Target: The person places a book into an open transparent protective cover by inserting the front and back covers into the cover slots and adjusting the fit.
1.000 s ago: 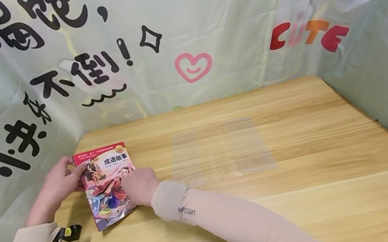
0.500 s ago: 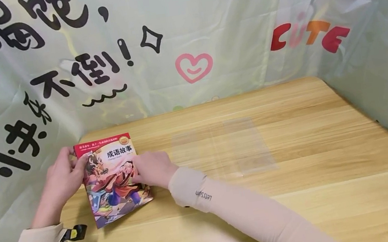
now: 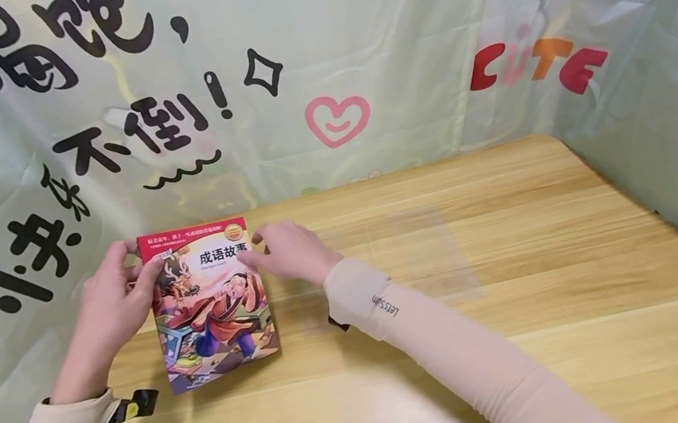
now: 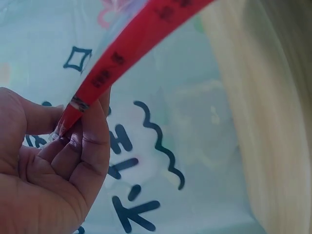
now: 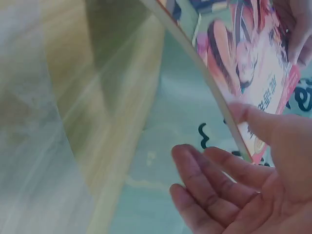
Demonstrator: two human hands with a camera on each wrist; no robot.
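A curtained-off tabletop booth is indicated by the wood-grain table, which is enclosed behind and at both sides by pale green cloth printed with black characters.

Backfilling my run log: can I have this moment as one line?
left hand: grips book | right hand: at book's upper right edge | book: front facing head camera

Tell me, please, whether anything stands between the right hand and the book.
Nothing visible does: the right hand is at the right edge of the book, thumb over its front, with no object between them.
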